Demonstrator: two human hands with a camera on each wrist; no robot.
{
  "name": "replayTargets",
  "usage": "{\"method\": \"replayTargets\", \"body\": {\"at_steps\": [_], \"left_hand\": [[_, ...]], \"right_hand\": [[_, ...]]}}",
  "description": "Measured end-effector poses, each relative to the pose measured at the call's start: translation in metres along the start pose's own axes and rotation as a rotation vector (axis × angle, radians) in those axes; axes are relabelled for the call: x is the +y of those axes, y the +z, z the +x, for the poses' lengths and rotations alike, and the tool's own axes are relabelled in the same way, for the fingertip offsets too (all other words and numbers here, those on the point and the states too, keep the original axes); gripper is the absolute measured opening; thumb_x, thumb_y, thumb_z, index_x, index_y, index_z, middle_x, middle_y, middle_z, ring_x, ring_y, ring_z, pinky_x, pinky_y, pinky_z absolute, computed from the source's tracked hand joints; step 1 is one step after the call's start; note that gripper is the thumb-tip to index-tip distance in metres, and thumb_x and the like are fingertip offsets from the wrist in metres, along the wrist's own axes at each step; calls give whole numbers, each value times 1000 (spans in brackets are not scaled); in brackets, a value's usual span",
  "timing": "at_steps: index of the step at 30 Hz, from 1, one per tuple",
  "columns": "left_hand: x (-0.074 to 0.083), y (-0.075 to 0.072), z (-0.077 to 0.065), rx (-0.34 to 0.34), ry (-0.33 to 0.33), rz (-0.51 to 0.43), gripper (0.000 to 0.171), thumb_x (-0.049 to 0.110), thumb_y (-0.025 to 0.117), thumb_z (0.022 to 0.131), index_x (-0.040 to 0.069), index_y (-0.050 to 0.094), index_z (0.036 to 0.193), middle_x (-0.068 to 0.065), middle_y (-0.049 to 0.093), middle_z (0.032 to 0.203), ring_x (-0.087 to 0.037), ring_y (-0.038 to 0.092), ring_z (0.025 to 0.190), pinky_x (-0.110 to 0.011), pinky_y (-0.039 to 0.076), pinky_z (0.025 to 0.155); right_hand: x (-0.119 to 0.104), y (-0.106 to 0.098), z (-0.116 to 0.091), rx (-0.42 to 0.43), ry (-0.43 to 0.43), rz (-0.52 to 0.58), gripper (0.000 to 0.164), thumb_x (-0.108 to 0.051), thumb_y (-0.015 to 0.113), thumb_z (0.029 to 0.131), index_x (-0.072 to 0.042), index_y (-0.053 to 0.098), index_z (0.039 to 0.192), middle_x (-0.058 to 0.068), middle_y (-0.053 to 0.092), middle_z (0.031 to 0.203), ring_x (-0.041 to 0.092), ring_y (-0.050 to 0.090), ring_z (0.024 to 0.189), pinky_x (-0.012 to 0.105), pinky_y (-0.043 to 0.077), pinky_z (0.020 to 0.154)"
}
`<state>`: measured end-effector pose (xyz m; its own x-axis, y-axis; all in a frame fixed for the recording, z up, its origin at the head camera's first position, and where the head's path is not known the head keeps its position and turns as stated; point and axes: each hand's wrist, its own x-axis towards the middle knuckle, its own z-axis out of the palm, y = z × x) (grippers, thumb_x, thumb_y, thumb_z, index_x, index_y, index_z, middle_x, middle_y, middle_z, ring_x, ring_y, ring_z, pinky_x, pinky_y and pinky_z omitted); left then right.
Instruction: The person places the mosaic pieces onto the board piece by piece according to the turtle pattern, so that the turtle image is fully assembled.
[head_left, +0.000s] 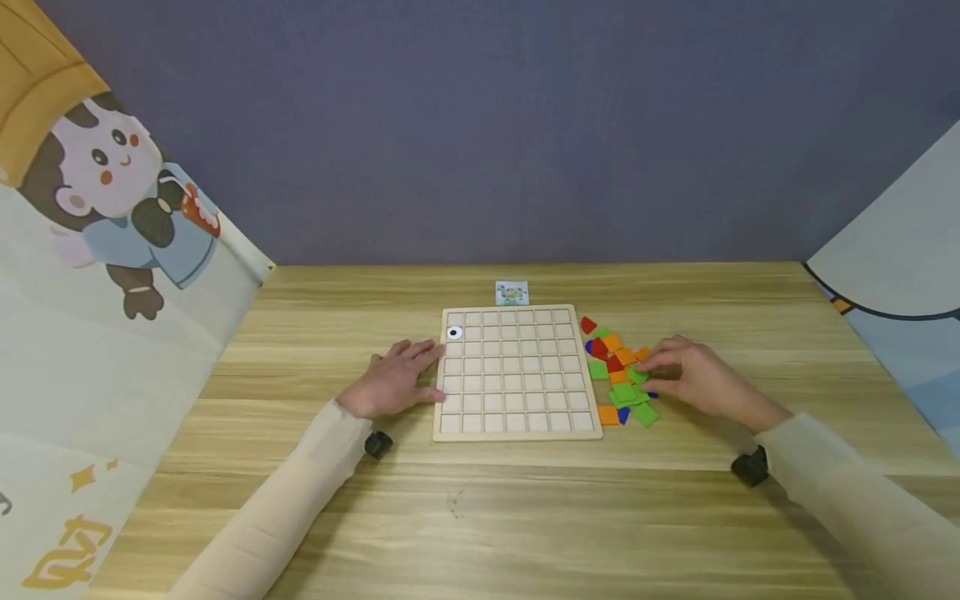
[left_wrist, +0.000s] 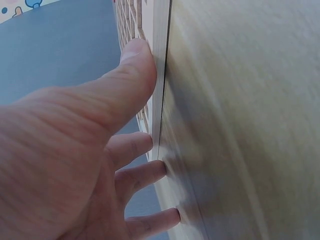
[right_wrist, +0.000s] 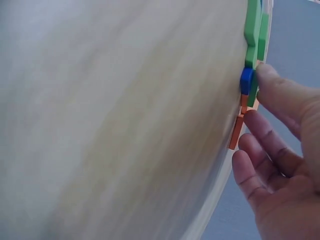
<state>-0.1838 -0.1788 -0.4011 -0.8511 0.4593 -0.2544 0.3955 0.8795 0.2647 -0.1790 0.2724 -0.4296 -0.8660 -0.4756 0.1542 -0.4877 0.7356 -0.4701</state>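
My left hand [head_left: 393,379] lies spread at the left edge of a wooden grid board [head_left: 517,436]. In the left wrist view its thumb [left_wrist: 137,65] rests on the board's rim, with the other fingers reaching along that side. A round white piece with a black dot [head_left: 454,332] sits in a cell near the board's upper left. Over the loose coloured pieces to the right is my right hand [head_left: 701,383], thumb and fingers apart. Its fingertips are at a green square tile [head_left: 637,375]; no firm grip shows. Orange tiles [right_wrist: 236,132] lie by its fingers in the right wrist view.
A small printed picture card [head_left: 512,292] lies behind the board. Red quarter-round pieces [head_left: 588,325], blue pieces [head_left: 624,415] and more green tiles [head_left: 645,414] lie along the board's right side, some overlapping. A dark wall [head_left: 517,150] stands behind the wooden table [head_left: 510,517].
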Motion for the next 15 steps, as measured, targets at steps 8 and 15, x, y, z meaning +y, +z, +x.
{"method": "replayTargets", "body": {"at_steps": [8,15], "left_hand": [[0,0,0,3,2,1,81,52,58,88,17,23,152,-9,20,155,-43,15,138,-73,19,97],[-1,1,0,3,4,-11,80,51,58,88,17,23,152,-10,20,155,-43,14,138,-73,18,98]], "right_hand": [[-2,0,0,-14,45,1,21,-17,82,73,-16,76,93,-9,64,91,14,55,86,36,50,72],[-4,0,3,-20,71,-4,17,-19,83,73,-17,76,89,-9,64,89,15,57,85,38,50,74]]}}
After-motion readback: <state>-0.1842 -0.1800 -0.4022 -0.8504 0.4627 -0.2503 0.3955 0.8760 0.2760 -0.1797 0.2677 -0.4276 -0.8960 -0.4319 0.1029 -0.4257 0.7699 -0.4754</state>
